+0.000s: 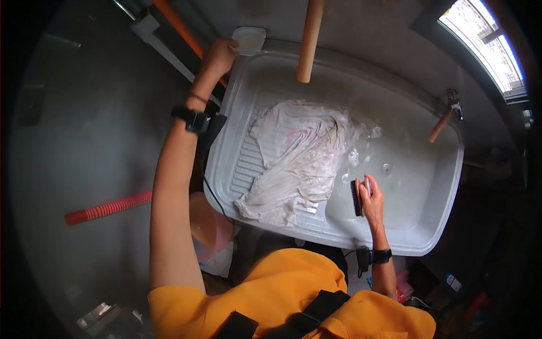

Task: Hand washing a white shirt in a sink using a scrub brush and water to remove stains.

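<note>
Across the ribbed washboard part of a grey laundry sink [338, 235] lies a wet, crumpled white cloth [296, 161] with faint pink marks. My right hand [372, 201] grips a scrub brush [357, 198] over the basin, to the right of the cloth, its dark bristles facing left. At the sink's back left corner, my left hand [221, 55] is at the edge of a small whitish dish [250, 41]; its fingertips are partly hidden, and whether they grip the dish cannot be told. Suds float on cloudy water beside the cloth.
A tap [454, 105] with a brownish tube sits at the right rear. A wooden-looking pole [310, 42] juts over the sink's back edge. Left of the sink are a red corrugated hose [110, 207], a pink basin [222, 235] and an orange pole [180, 25]. A dark cable crosses the left rim.
</note>
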